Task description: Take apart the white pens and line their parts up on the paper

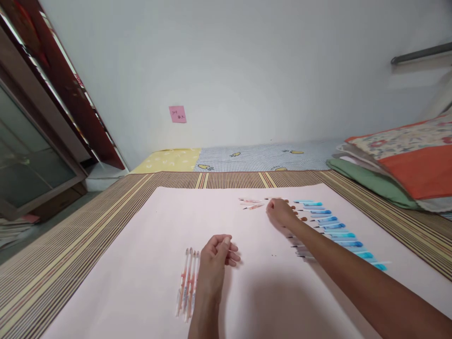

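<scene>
My left hand [219, 252] hovers over the white sheet with its fingers loosely curled and apart, nothing visible in it. Just left of its wrist lies a bundle of several slim pens [187, 282] with pinkish patterned barrels. My right hand [280, 213] is closed at the sheet's far part; whatever its fingers pinch is hidden. Beside it on the left are a few small pinkish pen pieces [252, 204]. To its right runs a slanting row of several blue pen-like pieces [332, 226]. Small brown round pieces [303, 219] and dark thin tips show near my right forearm, which partly covers them.
The large white sheet [141, 263] lies on a striped mat [70, 226]. Folded bedding [395, 165] is piled at the right. A yellow cloth [169, 160] and a checked cloth [240, 157] lie along the wall, which bears a pink note [177, 114].
</scene>
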{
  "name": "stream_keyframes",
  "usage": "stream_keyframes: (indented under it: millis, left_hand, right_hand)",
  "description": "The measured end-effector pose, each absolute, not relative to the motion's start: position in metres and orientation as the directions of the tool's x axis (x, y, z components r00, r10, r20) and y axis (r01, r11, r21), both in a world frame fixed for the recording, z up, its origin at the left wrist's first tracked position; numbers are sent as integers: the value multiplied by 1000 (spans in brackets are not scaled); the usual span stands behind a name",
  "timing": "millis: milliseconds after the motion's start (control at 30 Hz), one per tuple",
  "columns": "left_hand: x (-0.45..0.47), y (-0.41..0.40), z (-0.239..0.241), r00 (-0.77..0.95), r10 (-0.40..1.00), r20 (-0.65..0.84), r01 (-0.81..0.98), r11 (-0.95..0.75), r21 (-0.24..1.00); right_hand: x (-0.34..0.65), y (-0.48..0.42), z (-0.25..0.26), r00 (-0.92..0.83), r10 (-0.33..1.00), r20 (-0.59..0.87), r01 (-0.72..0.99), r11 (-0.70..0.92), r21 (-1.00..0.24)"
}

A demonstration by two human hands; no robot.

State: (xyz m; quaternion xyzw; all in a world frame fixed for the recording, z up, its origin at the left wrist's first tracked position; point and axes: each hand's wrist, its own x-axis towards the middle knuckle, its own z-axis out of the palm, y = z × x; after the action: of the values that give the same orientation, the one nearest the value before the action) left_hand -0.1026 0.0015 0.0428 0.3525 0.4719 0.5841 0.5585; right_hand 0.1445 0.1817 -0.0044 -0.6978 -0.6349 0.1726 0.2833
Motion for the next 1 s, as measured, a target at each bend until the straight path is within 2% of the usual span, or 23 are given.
stream_keyframes:
  millis: [233, 367, 467, 633, 767, 867, 1000]
  left_hand:
    - [-103, 3, 36, -145, 984, -105, -317, 54, 947]
    - [-104, 2, 38, -136, 985, -106, -307, 60, 950]
    - [-105, 2, 40, -108, 987, -115, -301, 78, 950]
    - [-102, 1, 40, -120, 986, -119, -305, 77, 949]
    - [-109, 0, 46, -147, 984, -100, -303, 51, 952]
    - [-129, -5, 60, -325, 945, -42, -337, -74, 939]
    - [-165, -14, 80, -694, 720, -12, -411, -383, 828]
  right_hand:
    - [126, 181, 1, -176, 964, 200, 930, 230, -287]
    - [114, 191, -2, -273, 944, 185, 935, 305, -181]
    - [106, 199, -4, -276, 945, 175, 943, 302, -139]
    - [96, 204, -5, -236, 955, 179, 957, 260, -129]
    - [94, 201, 2, -208, 960, 186, 955, 241, -174]
    - [91, 185, 14, -199, 958, 208, 936, 248, -248]
    - [68, 127, 29, -301, 934, 191, 853, 353, -385]
